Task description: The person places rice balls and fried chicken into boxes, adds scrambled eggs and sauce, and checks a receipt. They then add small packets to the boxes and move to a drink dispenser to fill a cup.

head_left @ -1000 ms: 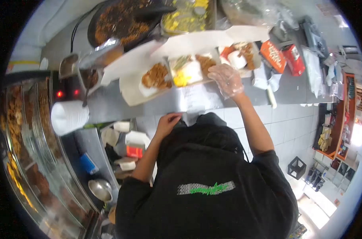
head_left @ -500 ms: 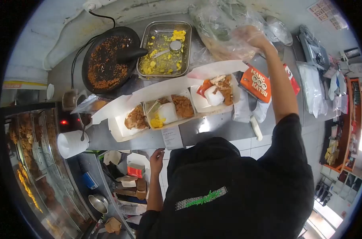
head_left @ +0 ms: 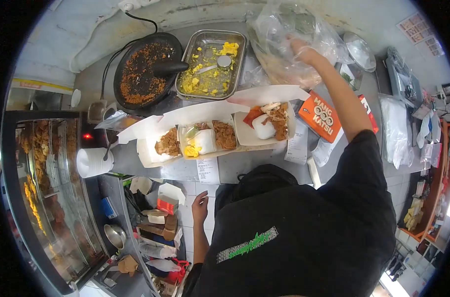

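My right hand (head_left: 302, 50) reaches into a clear plastic bag (head_left: 277, 37) with something pale green inside; the film covers its fingers. Below the counter edge hangs my left hand (head_left: 200, 205), holding nothing, its fingers loosely apart. Open paper boxes stand in a row between them. The left box (head_left: 141, 147) has fried chicken (head_left: 168, 143) over rice. In the middle one are rice (head_left: 203, 140), yellow egg (head_left: 192, 150), and more fried chicken (head_left: 225, 135). White rice (head_left: 263, 127), a red item (head_left: 252, 115) and shredded chicken (head_left: 280, 123) fill the right box.
A stone mortar (head_left: 121, 89) with red-brown paste and a black pestle (head_left: 170, 68) stands beside a metal tray (head_left: 185, 89) of egg scraps and a round-headed tool (head_left: 224, 61). An orange box (head_left: 320, 116), receipts (head_left: 298, 143) and stacked white bowls (head_left: 94, 162) sit on the counter. A glass food cabinet (head_left: 51, 198) is left.
My right hand has shifted within the plastic bag, and the bag's film has moved. My left hand stays low, its fingers somewhat more extended. The view has shifted slightly.
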Demonstrator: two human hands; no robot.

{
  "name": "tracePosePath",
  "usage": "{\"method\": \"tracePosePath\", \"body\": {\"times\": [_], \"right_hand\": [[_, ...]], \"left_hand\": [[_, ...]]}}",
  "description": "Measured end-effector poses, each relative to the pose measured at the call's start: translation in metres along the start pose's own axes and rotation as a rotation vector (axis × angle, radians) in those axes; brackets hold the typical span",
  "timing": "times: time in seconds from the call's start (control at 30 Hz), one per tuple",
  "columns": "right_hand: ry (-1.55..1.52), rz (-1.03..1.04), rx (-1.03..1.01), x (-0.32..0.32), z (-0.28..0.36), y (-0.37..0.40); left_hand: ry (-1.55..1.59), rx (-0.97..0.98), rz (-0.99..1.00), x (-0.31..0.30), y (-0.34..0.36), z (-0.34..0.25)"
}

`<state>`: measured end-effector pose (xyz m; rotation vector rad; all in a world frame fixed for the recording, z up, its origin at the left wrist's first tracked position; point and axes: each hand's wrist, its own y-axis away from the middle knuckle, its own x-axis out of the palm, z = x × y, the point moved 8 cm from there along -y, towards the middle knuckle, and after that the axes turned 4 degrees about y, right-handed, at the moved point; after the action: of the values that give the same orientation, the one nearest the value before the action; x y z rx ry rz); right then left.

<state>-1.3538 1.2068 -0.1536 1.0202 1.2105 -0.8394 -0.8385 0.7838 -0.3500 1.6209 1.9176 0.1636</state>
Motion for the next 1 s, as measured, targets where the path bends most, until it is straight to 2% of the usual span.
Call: {"method": "tracePosePath", "body": {"times": [0.03,0.13,0.23,0.3,0.37,0.43,0.53,0.57,0.63,0.7,0.73,0.77,0.8,0.83,0.87,0.9,0.97,1.0], "right_hand": [[-0.031,-0.026,0.043,-0.002,-0.021,0.008],[-0.437,-0.398,-0.157,-0.042,-0.045,0.049],[-0.766,-0.351,-0.011,-0.067,-0.063,0.093],[-0.775,-0.576,0.157,-0.067,-0.088,0.139],[-0.920,-0.758,0.298,-0.062,-0.116,0.168],[-1.206,-0.859,0.440,-0.037,-0.140,0.194],[-1.617,-1.034,0.450,-0.029,-0.136,0.232],[-1.715,-1.067,0.389,-0.039,-0.113,0.244],[-1.780,-0.977,0.164,-0.052,-0.065,0.250],[-1.993,-0.739,0.080,-0.050,0.013,0.253],[-1.994,-0.676,0.044,-0.043,0.048,0.254],[-1.995,-0.611,0.014,-0.036,0.081,0.258],[-1.705,-0.380,0.154,-0.024,0.118,0.257],[-1.399,-0.169,0.253,-0.013,0.149,0.258],[-1.396,-0.129,0.110,-0.006,0.180,0.260],[-1.378,-0.102,-0.029,0.002,0.200,0.266],[-1.560,-0.089,0.013,0.032,0.204,0.278],[-1.656,-0.080,0.035,0.046,0.205,0.279]], "left_hand": [[0.002,0.011,-0.008,-0.002,0.002,0.001],[0.018,0.023,-0.035,-0.004,0.008,-0.002],[-0.014,0.005,-0.045,-0.011,0.013,-0.016],[-0.012,0.077,-0.059,-0.018,0.018,-0.039],[-0.048,0.159,-0.051,-0.023,0.020,-0.068],[-0.060,0.187,-0.052,-0.026,0.027,-0.087],[-0.001,0.251,-0.026,-0.021,0.034,-0.124],[0.053,0.285,-0.006,-0.017,0.033,-0.138],[0.184,0.326,0.071,-0.004,0.029,-0.176],[0.341,0.374,0.153,0.024,0.016,-0.218],[0.387,0.369,0.225,0.042,0.016,-0.252],[0.685,0.398,0.374,0.070,0.003,-0.257],[0.986,0.314,0.553,0.095,0.010,-0.299],[1.111,0.231,0.604,0.118,0.008,-0.307],[1.236,0.159,0.660,0.130,0.008,-0.308],[1.118,0.122,0.597,0.129,0.008,-0.297],[0.876,0.060,0.501,0.135,-0.002,-0.277],[0.840,0.048,0.514,0.134,-0.007,-0.271]]}}
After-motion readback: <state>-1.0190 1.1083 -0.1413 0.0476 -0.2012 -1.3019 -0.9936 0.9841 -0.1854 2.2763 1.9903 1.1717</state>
